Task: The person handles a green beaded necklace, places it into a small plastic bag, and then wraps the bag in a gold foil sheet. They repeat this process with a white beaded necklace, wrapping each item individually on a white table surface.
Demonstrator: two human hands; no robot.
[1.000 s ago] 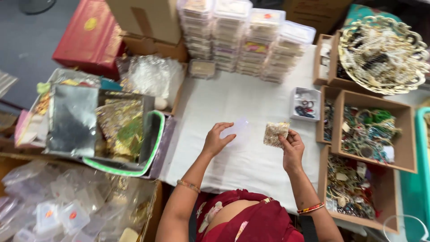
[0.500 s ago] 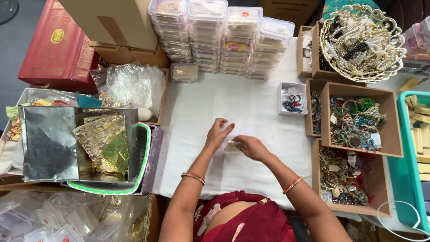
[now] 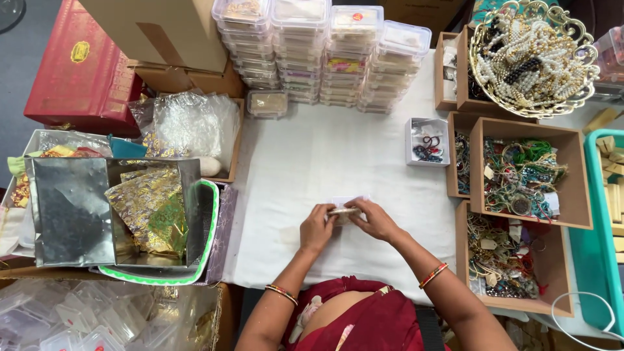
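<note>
White cloth-covered table point(image 3: 312, 162), centre mostly bare. Both hands meet near the middle, near edge: left hand point(image 3: 317, 229) & right hand point(image 3: 376, 220) each pinch narrow on one small glittery packet point(image 3: 343, 212), held just above a white slip of paper point(image 3: 348, 200). Far side: stacks of clear plastic boxes point(image 3: 325, 52), cardboard carton point(image 3: 156, 29) far left w/ red box point(image 3: 81, 65) beside it. Right: wooden trays of beaded jewellery point(image 3: 526, 175), gold wire basket of pearls point(image 3: 530, 55) far right, small white box point(image 3: 426, 140) on the cloth. Left: open metal tin point(image 3: 110, 211) w/ gold foil, crumpled clear bags point(image 3: 188, 123) behind it. Teal crate point(image 3: 601, 227) at the right edge.
</note>
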